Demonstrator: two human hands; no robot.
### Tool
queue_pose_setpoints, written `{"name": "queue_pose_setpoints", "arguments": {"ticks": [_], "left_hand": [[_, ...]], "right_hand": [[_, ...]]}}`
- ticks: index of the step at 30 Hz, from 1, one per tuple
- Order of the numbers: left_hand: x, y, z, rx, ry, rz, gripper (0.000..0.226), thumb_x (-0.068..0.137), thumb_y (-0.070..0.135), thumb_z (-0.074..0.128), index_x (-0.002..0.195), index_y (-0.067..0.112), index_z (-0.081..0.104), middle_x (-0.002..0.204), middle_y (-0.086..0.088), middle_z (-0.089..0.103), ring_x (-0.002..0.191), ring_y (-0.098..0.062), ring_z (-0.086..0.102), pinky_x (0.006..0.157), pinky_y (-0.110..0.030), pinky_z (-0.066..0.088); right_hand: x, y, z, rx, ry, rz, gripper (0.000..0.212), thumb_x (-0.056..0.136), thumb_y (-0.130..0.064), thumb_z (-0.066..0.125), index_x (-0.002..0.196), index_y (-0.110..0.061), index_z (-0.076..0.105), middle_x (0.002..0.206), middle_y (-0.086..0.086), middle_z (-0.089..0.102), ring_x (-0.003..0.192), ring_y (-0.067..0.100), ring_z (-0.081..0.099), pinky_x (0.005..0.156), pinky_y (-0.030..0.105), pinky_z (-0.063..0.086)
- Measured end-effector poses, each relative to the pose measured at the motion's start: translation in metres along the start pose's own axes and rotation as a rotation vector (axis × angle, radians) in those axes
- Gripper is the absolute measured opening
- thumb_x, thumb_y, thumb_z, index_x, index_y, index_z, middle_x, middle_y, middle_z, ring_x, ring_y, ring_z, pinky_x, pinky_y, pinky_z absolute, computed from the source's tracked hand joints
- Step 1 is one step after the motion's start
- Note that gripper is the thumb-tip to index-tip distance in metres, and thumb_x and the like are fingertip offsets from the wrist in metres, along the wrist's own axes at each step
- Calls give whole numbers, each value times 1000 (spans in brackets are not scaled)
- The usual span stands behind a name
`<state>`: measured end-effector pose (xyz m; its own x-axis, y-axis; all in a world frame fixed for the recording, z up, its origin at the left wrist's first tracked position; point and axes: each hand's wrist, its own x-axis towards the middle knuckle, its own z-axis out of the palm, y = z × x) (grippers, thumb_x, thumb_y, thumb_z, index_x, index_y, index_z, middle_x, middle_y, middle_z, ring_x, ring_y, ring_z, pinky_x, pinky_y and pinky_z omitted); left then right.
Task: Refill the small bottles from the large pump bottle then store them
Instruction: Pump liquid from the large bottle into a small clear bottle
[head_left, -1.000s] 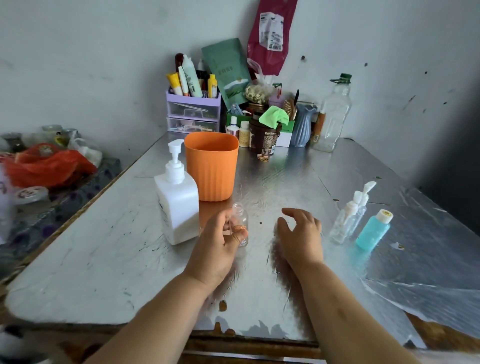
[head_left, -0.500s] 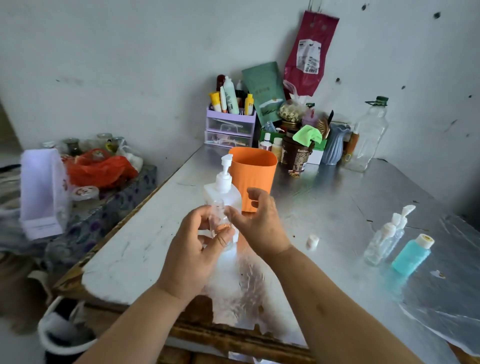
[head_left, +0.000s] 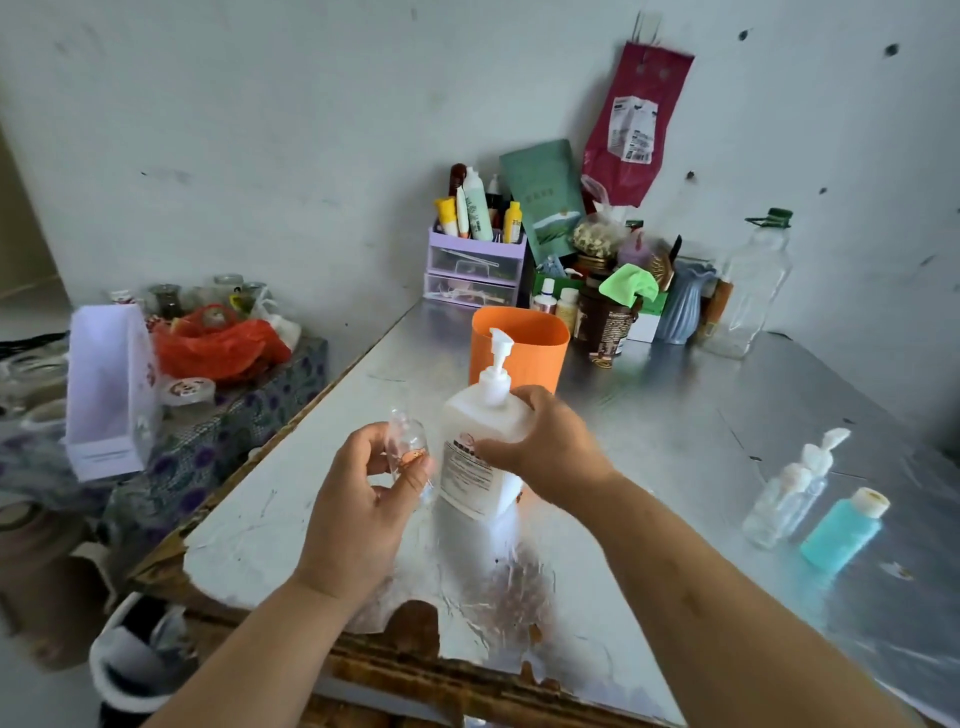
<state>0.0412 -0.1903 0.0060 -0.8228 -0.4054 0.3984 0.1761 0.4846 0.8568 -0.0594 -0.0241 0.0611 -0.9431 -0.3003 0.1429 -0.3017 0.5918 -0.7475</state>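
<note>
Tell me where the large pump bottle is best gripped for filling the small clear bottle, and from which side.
Probably best to grip the pump bottle by its broad body just under the shoulder, from its right, as the right hand does. The body is flat-sided, the pump head is free above, and the left hand holds the small clear bottle on the other side.
</note>
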Motion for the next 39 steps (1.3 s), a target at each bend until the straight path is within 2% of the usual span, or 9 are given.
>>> {"name": "queue_pose_setpoints", "arguments": {"ticks": [3, 10, 15, 17, 20, 23, 27, 33, 39], "left_hand": [[-1, 6, 11, 8, -57, -22, 42, 82, 52, 57, 117, 31, 48, 112, 14, 60, 103, -1, 57, 68, -1, 40], [5, 41, 48, -77, -222, -5, 45, 84, 51, 56, 123, 29, 51, 116, 13, 62, 100, -1, 61, 68, -4, 46], [7, 58, 68, -70, -246, 52, 26, 89, 44, 61, 112, 35, 52, 103, 17, 66, 86, 7, 63, 77, -25, 53], [9, 61, 73, -44, -256, 46, 33, 89, 47, 61, 118, 33, 52, 107, 18, 64, 89, 5, 63, 81, -28, 54], [13, 66, 77, -15, -264, 25, 38, 91, 45, 62, 125, 34, 48, 108, 23, 61, 96, 4, 60, 86, -30, 53], [16, 71, 75, 24, -267, 13, 38, 92, 45, 61, 125, 35, 46, 106, 23, 59, 100, -3, 60, 90, -37, 54], [20, 76, 69, 72, -288, 24, 42, 91, 50, 59, 128, 33, 46, 118, 15, 61, 105, -8, 61, 91, -39, 53], [21, 85, 68, 99, -376, 47, 31, 94, 38, 61, 122, 39, 48, 115, 16, 60, 100, -7, 62, 86, -33, 54], [24, 94, 77, 101, -343, 67, 33, 95, 32, 60, 125, 37, 50, 122, 13, 61, 108, -9, 59, 84, -27, 48]], "right_hand": [[-8, 17, -38, -80, -138, -25, 68, 58, -46, 81, 119, -35, 53, 104, -10, 67, 90, 11, 65, 78, 36, 58], [-33, 38, -115, -159, -345, 3, 55, 71, -16, 80, 107, -49, 54, 113, -21, 65, 109, 3, 60, 100, 31, 48], [-43, 30, -143, -68, -358, 6, 55, 82, -10, 72, 117, -45, 48, 129, -13, 56, 122, 8, 51, 108, 37, 42], [-43, 17, -145, 54, -253, -7, 49, 78, -34, 72, 123, -29, 53, 122, -11, 60, 115, 7, 56, 104, 34, 45], [-38, 0, -134, -17, 7, -62, 58, 64, -63, 68, 108, -25, 61, 97, -12, 67, 91, 3, 63, 84, 26, 53], [-32, -7, -127, -97, 74, -126, 23, 79, -43, 71, 91, -23, 67, 81, -9, 69, 72, 4, 63, 72, 24, 55], [-27, -5, -136, -54, -42, -96, 8, 86, -24, 68, 94, -20, 70, 85, -4, 73, 80, 18, 67, 82, 34, 58], [-20, -16, -136, 172, -86, 35, 35, 97, -42, 45, 100, -18, 70, 101, -5, 71, 101, 14, 63, 91, 35, 51], [-2, -32, -101, 114, -23, 174, 54, 102, -45, 25, 104, -8, 64, 104, 6, 65, 89, 18, 56, 76, 32, 43]]}}
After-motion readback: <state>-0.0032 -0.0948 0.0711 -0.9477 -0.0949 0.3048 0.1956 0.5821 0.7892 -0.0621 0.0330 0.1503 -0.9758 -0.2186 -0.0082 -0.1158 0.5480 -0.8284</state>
